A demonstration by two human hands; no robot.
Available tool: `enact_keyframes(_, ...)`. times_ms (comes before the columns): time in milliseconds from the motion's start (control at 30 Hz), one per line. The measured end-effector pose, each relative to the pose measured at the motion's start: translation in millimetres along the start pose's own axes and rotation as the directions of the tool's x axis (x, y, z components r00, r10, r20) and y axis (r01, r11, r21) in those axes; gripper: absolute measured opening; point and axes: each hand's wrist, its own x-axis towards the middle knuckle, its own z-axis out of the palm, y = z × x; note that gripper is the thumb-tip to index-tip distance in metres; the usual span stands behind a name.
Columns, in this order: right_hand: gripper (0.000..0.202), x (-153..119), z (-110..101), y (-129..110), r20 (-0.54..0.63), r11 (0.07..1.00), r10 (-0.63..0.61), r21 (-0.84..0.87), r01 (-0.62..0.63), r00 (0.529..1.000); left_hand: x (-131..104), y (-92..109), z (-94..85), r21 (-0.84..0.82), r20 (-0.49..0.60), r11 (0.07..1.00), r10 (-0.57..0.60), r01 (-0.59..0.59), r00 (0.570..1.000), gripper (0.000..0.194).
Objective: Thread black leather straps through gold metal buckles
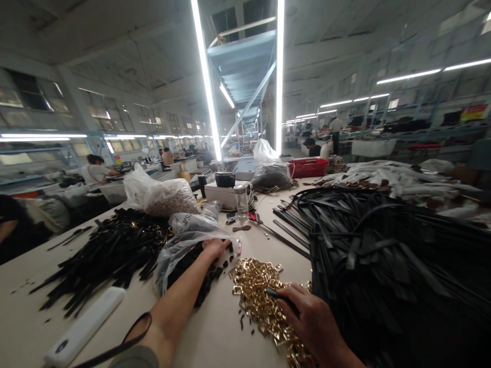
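My left hand [215, 247] reaches to the mouth of a clear plastic bag [178, 230] holding small black pieces; its fingertips are closed near these pieces, and what they hold is too small to make out. Over a pile of gold metal buckles [255, 286], my right hand [301, 306] is closed around a black strap [282, 296], whose end sticks out to the left. Loose black bits lie between the bag and the buckles.
Black straps [360, 240] heap up at the right, and short black strips [115, 245] at the left. A glass jar [241, 202], a red basket [309, 167], filled plastic bags and a white device [86, 324] are on the table [207, 337]. People sit farther back.
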Motion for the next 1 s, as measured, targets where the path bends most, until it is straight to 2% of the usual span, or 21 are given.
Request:
enact_keyframes(133, 0.013, 0, 1, 1, 0.036, 1.000, 0.011, 0.011, -0.011, 0.999, 13, 14, 2.7, 0.011, 0.069, 0.998, -0.063, 0.063, 0.996, 0.040)
enact_keyframes(300, 0.013, 0, -1, 0, 0.033, 1.000, 0.008, 0.020, -0.008, 0.999, -3, 14, -0.6, -0.011, 0.047, 1.000, 0.016, -0.016, 0.999, 0.043)
enact_keyframes(500, 0.014, 1, 0, 0, 0.034, 1.000, 0.004, 0.009, -0.004, 0.999, -42, -20, -16.7, -0.053, -0.030, 0.986, 0.157, -0.159, 0.987, 0.029)
enact_keyframes(600, 0.014, 0, 2, 0, 0.040, 1.000, -0.003, -0.004, 0.003, 0.999, -59, -40, -28.0, -0.108, -0.043, 0.974, 0.198, -0.201, 0.979, 0.021)
enact_keyframes(700, 0.012, 0, 4, -1, 0.045, 1.000, -0.015, -0.018, 0.016, 0.999, -69, -50, -39.0, -0.197, -0.075, 0.955, 0.211, -0.222, 0.975, 0.016)
enact_keyframes(800, 0.011, 1, 2, -4, 0.033, 0.999, -0.030, -0.018, 0.030, 0.999, -72, -47, -48.0, -0.315, -0.126, 0.923, 0.188, -0.219, 0.974, 0.017)
enact_keyframes(900, 0.013, 2, -2, -6, -0.001, 0.999, -0.043, -0.010, 0.043, 0.999, -74, -36, -52.1, -0.455, -0.175, 0.866, 0.143, -0.209, 0.974, 0.019)
enact_keyframes(1000, 0.015, 1, -5, -8, -0.037, 0.998, -0.056, -0.009, 0.056, 0.998, -88, -19, -49.6, -0.612, -0.179, 0.768, 0.097, -0.188, 0.979, 0.034)
